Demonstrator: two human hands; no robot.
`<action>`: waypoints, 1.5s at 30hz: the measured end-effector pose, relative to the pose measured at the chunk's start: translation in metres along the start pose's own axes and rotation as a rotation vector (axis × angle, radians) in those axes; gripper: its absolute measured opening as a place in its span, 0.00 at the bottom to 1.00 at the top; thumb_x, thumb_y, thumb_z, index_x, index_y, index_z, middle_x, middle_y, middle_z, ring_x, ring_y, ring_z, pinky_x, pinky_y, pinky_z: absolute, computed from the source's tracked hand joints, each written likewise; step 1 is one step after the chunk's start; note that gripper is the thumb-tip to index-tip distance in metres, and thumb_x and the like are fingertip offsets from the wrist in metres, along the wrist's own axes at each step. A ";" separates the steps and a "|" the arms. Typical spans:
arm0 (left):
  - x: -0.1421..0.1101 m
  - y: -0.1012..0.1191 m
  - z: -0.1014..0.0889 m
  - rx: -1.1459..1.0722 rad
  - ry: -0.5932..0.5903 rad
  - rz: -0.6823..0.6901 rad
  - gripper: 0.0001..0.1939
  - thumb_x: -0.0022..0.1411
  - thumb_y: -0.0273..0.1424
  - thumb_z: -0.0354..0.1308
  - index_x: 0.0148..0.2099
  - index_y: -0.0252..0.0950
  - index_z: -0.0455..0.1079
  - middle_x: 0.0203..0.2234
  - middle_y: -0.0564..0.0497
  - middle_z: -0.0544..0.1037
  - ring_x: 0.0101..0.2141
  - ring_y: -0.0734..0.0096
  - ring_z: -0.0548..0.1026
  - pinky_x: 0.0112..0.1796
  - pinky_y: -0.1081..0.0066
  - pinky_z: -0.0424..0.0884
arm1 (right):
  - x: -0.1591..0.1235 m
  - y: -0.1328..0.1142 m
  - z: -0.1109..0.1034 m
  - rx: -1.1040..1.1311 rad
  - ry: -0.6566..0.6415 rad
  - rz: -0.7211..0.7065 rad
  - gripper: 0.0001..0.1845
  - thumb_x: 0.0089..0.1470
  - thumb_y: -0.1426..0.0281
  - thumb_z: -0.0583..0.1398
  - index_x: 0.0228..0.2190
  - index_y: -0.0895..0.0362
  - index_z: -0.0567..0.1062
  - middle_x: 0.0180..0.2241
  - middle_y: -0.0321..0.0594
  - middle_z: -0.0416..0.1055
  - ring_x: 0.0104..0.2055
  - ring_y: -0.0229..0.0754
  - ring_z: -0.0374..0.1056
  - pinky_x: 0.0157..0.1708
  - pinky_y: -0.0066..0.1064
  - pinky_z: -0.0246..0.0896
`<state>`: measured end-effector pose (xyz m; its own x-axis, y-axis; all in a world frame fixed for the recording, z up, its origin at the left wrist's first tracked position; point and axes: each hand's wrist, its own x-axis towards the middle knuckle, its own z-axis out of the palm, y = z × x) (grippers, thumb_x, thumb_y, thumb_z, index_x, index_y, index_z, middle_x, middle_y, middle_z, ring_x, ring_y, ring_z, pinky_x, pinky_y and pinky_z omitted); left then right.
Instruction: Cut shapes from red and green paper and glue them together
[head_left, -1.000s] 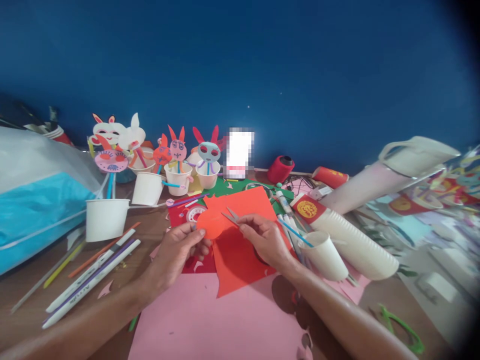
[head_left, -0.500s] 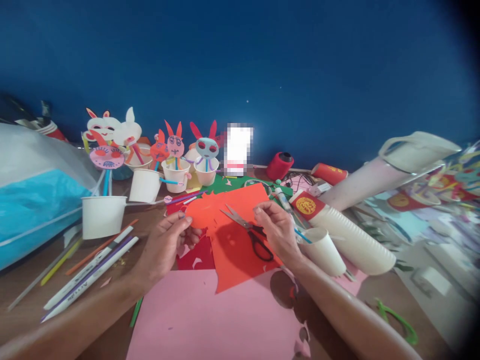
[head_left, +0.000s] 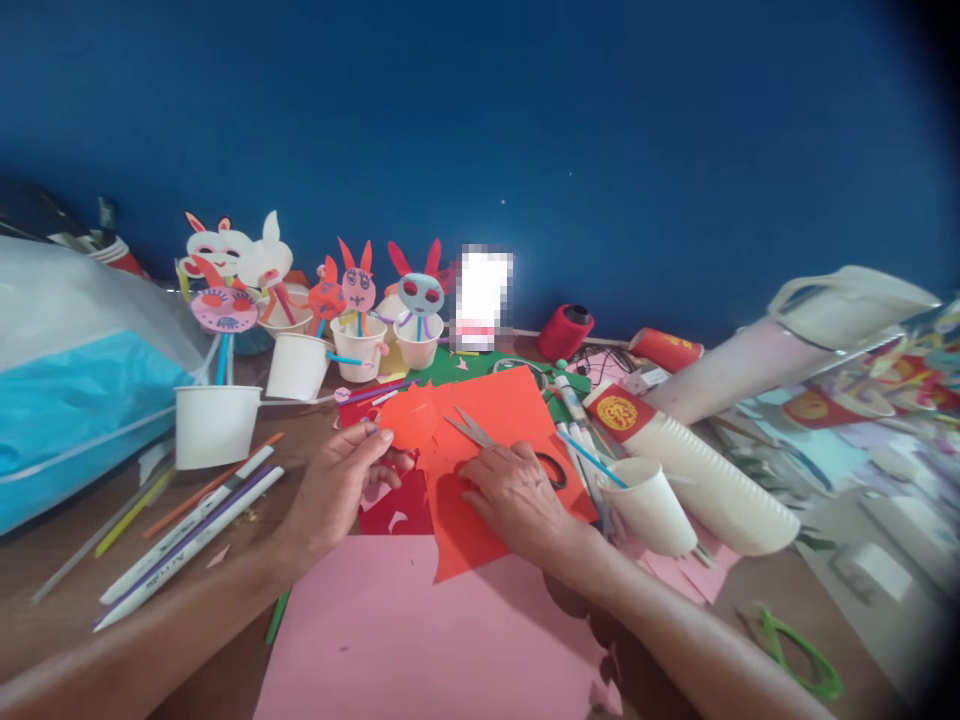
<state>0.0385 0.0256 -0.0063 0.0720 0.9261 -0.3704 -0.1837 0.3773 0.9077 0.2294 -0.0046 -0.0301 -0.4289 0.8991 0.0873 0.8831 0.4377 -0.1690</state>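
Note:
My left hand (head_left: 347, 482) is closed, thumb and fingers pinching the edge of a rounded orange paper cutout (head_left: 411, 424). The cutout is held above the left side of a larger orange sheet (head_left: 516, 392), whose cut edge is jagged. My right hand (head_left: 517, 492) lies palm down on that sheet, its fingers loosely bent and pointing left, with no grip visible. It partly covers a pair of scissors (head_left: 475, 428) with black handles; the blades point up and left, slightly apart. One handle loop shows to the right of the hand.
A pink sheet (head_left: 420, 630) lies in front, with red paper (head_left: 397, 505) beyond it. White cups (head_left: 217, 427) with paper animal faces stand at back left. Markers (head_left: 191, 555) lie left. Right are stacked cups (head_left: 705, 475), a tipped cup (head_left: 651, 505) and green scissors (head_left: 796, 655).
My right hand has moved left and down, from a pinch near the scissors' handles onto the orange sheet and scissors. The left hand keeps the cutout. The view shifted slightly.

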 end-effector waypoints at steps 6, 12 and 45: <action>0.001 -0.005 -0.004 0.061 -0.044 -0.005 0.09 0.51 0.35 0.56 0.29 0.34 0.65 0.19 0.52 0.75 0.18 0.77 0.70 0.19 0.79 0.60 | 0.003 -0.001 0.002 0.007 -0.047 0.020 0.05 0.50 0.76 0.54 0.27 0.58 0.70 0.27 0.38 0.70 0.32 0.39 0.63 0.34 0.32 0.44; 0.003 -0.010 -0.007 0.071 -0.048 -0.001 0.09 0.50 0.35 0.57 0.27 0.34 0.64 0.17 0.52 0.74 0.17 0.76 0.70 0.17 0.79 0.59 | 0.003 -0.005 -0.009 0.040 -0.149 0.054 0.06 0.51 0.74 0.54 0.27 0.58 0.71 0.28 0.40 0.71 0.32 0.40 0.65 0.34 0.31 0.47; 0.002 -0.001 -0.010 -0.001 -0.159 0.025 0.09 0.50 0.33 0.58 0.26 0.32 0.64 0.17 0.53 0.72 0.19 0.78 0.69 0.21 0.78 0.64 | -0.010 -0.046 -0.018 0.694 -0.144 0.134 0.06 0.50 0.73 0.56 0.25 0.56 0.72 0.23 0.32 0.72 0.26 0.33 0.65 0.28 0.22 0.55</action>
<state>0.0293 0.0268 -0.0102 0.2220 0.9238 -0.3120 -0.1881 0.3546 0.9159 0.1968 -0.0342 -0.0053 -0.3887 0.9159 -0.1000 0.6258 0.1828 -0.7582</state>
